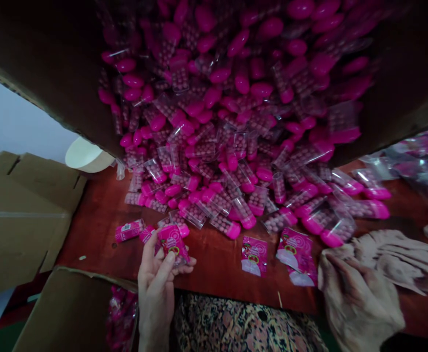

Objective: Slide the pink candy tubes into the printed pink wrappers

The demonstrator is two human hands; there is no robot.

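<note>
The left hand (159,278) is holding a pink packet (172,244) above the near part of the red-brown table (100,244), with the thumb pressed on its front and the other fingers behind it. The right hand (360,298) is at the right side of the table, its fingers bent and drawn together beside the crumpled cloth (400,259); I cannot tell if these fingers are grasping something. Between the two hands, flat packets lie on the table: a single packet (254,256), and to the right of it an overlapping pair (296,252). Beyond them is a big heap of clear tubes (232,181) with pink caps and small round balls inside. The heap fills the large open box (393,73) and spreads out of it onto the table. A small wrapped piece (129,230) with a white label lies to the left of the held packet. On the left side there is a brown carton (23,210), and near it a pale bowl (89,154) beside the wall of the open box. At the lower left, a lower carton (71,313) contains shiny pink items (120,318). Clear plastic wrapping (419,156) lies at the far right, and a patterned garment (236,322) shows below the table edge.
</note>
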